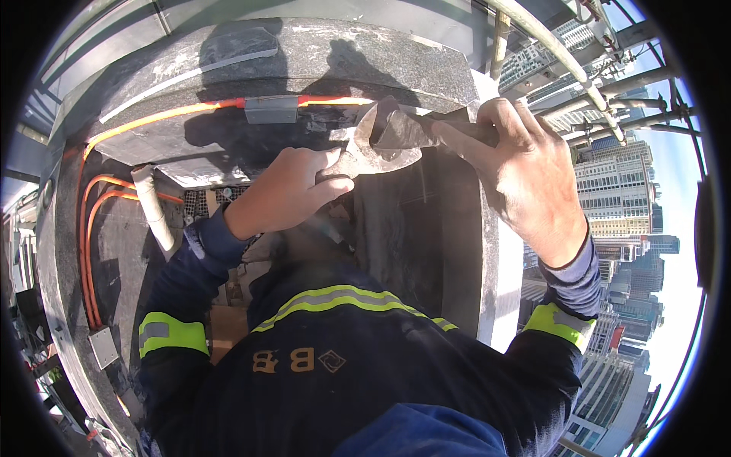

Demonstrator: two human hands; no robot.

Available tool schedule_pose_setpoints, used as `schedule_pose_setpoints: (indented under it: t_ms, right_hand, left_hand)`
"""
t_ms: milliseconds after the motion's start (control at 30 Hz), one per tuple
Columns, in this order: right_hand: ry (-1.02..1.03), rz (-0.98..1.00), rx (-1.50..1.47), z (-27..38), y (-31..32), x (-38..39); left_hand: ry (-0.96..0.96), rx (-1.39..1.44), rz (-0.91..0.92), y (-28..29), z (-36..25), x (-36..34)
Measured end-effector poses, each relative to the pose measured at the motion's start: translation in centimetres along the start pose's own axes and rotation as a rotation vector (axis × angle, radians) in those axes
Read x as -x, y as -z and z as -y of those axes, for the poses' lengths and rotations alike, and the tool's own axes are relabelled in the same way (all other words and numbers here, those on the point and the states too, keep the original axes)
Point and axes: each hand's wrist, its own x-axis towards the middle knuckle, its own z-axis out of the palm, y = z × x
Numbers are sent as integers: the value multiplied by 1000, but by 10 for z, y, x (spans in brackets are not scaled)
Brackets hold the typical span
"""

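Observation:
My left hand (293, 190) is closed, thumb and fingers pinching the narrow end of a pale, dusty tool (396, 161) with a broad crescent-shaped head. On the other side, my right hand (525, 164) wraps round the dark handle of a grey, flat-bladed tool (400, 129) that looks like a small trowel. Its blade lies against the inside of the crescent, and the two tools seem to touch. Both are held up in front of a grey concrete beam (327, 65). The exact kind of the pale tool cannot be made out.
Orange conduit (164, 114) runs along the beam through a grey junction box (272, 110) and down the left wall. A pale pipe (152, 206) stands at left. Scaffold tubes (560, 49) cross the upper right, with tall buildings (617, 190) far below.

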Motion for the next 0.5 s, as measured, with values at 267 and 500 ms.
schedule_pose_setpoints:
  t_ms: [267, 500]
  right_hand:
    - [-400, -196, -654, 41, -85, 76]
    - [-370, 132, -612, 11, -39, 67]
  left_hand:
    - [172, 427, 29, -15, -6, -1]
    - [275, 210, 149, -35, 13, 5]
